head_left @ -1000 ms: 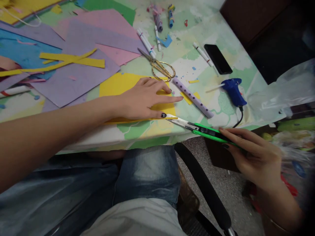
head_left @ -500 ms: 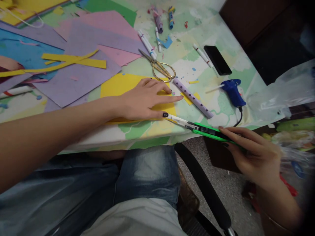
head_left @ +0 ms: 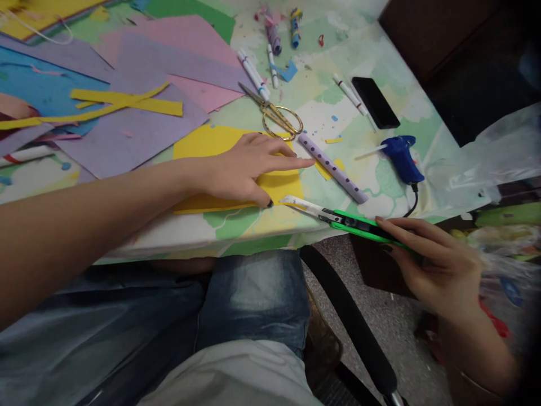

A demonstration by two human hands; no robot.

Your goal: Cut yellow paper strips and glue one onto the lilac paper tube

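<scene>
My left hand [head_left: 249,169] lies spread over a yellow foam or paper sheet [head_left: 198,144] near the table's front edge, its fingers apart and holding nothing. My right hand [head_left: 439,265] is closed around a green utility knife [head_left: 359,225], out past the table edge. The knife's pale blade points left, its tip by the sheet's lower right corner, close to my left thumb. A purple rolled tube with dark dots [head_left: 333,169] rests just beyond the blade. Gold-handled scissors [head_left: 276,118] lie open above my left fingers.
Purple and pink sheets [head_left: 143,124] and yellow strips [head_left: 127,101] cover the left side. White markers [head_left: 253,73], a black phone [head_left: 375,102] and a blue glue gun [head_left: 401,158] with its cord lie farther right. A black armrest [head_left: 350,321] stands below the table edge.
My left thumb has drawn back to the left, away from the knife blade, so the blade's tip now shows. The right hand and knife have hardly moved.
</scene>
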